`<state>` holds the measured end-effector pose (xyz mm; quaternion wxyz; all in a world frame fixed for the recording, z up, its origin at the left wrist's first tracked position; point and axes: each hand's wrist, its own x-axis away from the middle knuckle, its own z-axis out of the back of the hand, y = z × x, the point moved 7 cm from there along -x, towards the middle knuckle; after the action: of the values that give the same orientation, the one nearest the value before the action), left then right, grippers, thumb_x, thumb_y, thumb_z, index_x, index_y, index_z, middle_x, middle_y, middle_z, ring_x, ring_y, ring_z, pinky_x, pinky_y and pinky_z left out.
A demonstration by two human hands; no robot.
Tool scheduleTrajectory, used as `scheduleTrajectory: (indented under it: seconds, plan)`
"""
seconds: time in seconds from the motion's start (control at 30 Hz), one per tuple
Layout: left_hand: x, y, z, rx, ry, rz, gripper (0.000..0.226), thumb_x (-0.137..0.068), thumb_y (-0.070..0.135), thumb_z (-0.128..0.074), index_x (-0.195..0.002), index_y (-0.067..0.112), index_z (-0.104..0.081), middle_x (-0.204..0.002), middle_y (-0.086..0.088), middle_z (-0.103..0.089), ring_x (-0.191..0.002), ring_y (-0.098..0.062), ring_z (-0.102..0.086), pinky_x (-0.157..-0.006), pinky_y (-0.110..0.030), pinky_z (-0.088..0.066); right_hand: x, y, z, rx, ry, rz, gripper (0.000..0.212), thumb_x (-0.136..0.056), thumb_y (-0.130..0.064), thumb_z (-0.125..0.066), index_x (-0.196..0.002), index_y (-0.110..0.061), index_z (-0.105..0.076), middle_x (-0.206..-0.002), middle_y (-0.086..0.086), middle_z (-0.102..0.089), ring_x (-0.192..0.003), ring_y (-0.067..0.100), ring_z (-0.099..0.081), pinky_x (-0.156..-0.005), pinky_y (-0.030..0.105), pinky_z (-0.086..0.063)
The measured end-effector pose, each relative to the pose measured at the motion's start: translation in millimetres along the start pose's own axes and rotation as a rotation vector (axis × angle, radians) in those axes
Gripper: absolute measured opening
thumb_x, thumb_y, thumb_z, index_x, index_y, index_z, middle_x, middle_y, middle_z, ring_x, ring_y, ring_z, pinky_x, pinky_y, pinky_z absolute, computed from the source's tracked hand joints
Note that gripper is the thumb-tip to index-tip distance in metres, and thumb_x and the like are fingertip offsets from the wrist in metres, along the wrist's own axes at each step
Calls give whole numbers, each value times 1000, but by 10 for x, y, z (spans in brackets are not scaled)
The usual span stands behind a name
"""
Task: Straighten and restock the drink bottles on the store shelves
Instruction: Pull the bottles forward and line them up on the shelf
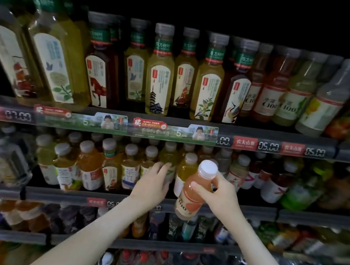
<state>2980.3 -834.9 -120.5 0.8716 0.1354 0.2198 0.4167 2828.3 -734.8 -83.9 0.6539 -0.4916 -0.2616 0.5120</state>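
Observation:
My right hand [217, 193] grips a pink-orange juice bottle [192, 198] with a white cap, held tilted in front of the second shelf's front rail [248, 211]. My left hand [154, 180] reaches into that shelf's row and its fingers curl round a yellow-green tea bottle [169, 156], whose lower part the hand hides. Just right of it stands a yellow drink bottle [183, 171]. Further left are tea bottles with white labels [130, 168] and an orange juice bottle [88, 165].
The top shelf [280, 136] carries upright tea bottles [160, 70] and C100 bottles [271, 89] above price tags. Lower shelves [154, 245] hold dark, blurred bottles. At the far left, large bottles [53, 49] lean. Bottles stand tightly packed, with little room between them.

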Motion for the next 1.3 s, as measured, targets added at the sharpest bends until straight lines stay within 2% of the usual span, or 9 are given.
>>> scheduleTrajectory:
  seconds: [0.23, 0.33, 0.47, 0.67, 0.83, 0.93, 1.07, 1.2, 1.3]
  plan:
    - [-466, 554, -417, -102, -117, -126, 72, -91, 11, -50, -152, 17, -11, -156, -9, -16, -139, -31, -22, -110, -42, -31, 101, 257, 369, 90, 117, -54, 31, -79, -26, -77, -98, -39, -57, -91, -21, -66, -86, -10, -62, -71, 11, -49]
    - [-642, 811, -585, -143, -141, -180, 65, -93, 15, -48, -150, 17, -16, -152, -11, -23, -137, -32, -26, -107, -40, -32, 135, 405, 537, 99, 147, -99, 33, -78, -26, -77, -104, -34, -58, -94, -20, -66, -90, -7, -61, -78, 18, -52]
    - [-895, 1052, -773, -200, -118, -213, 61, -95, 18, -47, -149, 19, -20, -150, -9, -31, -136, -31, -24, -109, -38, -28, 199, 536, 772, 144, 165, -136, 34, -78, -30, -77, -105, -35, -58, -96, -19, -66, -94, -4, -61, -78, 18, -51]
    - [-1106, 1082, -883, -483, -169, -97, 50, -93, 26, -49, -139, 10, -37, -139, -18, -38, -123, -38, -33, -101, -41, -34, 267, 727, 1027, 139, 159, -198, 42, -81, -28, -76, -117, -33, -56, -98, -23, -63, -90, -12, -58, -69, 8, -46]
    - [-970, 1098, -903, -374, -327, -22, 53, -96, 43, -43, -135, 9, -39, -126, -18, -54, -112, -33, -56, -80, -35, -47, 286, 773, 1121, 132, 159, -200, 40, -83, -27, -74, -119, -29, -56, -97, -26, -60, -86, -16, -55, -64, 6, -45]
    - [-774, 1160, -909, -369, -296, -56, 54, -97, 39, -43, -137, 5, -29, -120, -18, -59, -106, -34, -61, -73, -34, -47, 274, 750, 1150, 136, 169, -178, 37, -82, -28, -74, -113, -31, -55, -98, -24, -58, -89, -11, -54, -69, 9, -44]
    - [-476, 1180, -848, -352, -236, -111, 47, -97, 44, -41, -129, 11, -32, -111, -13, -59, -94, -34, -62, -63, -35, -43, 267, 804, 1144, 300, 167, -105, 29, -80, -30, -75, -101, -25, -56, -101, -11, -46, -104, 8, -41, -83, 25, -35]
    - [-294, 1212, -534, -258, -39, -105, 47, -96, 49, -41, -125, 12, -39, -107, -5, -57, -87, -25, -60, -56, -28, -34, 309, 983, 1092, 312, 181, -149, 27, -78, -26, -77, -91, -22, -54, -93, -7, -43, -100, 14, -44, -81, 27, -37]
    - [-162, 1212, -438, -125, 3, -55, 45, -94, 50, -47, -116, 10, -42, -101, -3, -56, -86, -25, -59, -55, -27, -31, 439, 1150, 1046, 205, 234, -238, 29, -76, -17, -78, -85, -23, -51, -95, 3, -46, -91, 17, -53, -72, 23, -41]
